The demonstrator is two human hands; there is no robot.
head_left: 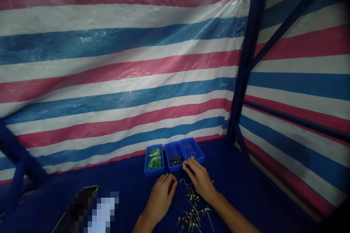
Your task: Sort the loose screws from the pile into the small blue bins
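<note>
My right hand (201,179) is over the front edge of the middle blue bin (172,146), thumb and fingertips pinching a small brass-coloured metal part (184,166). Dark and shiny small metal parts (175,160) lie in that bin. My left hand (160,196) rests on the blue tabletop with its fingers curled together; whatever might be inside them is hidden. Between and below the hands, loose metal pieces with thin shafts and brass-coloured ends (191,218) are scattered in a pile, partly covered by my right hand and forearm.
The left blue bin (146,170) holds green and clear items. A few thin metal pins (191,154) lie in the right blue bin (188,143). At the lower left are a dark phone-like object (89,188) and a pixelated pale item (102,213). Striped sheeting (123,91) and blue frame posts (242,72) surround the table.
</note>
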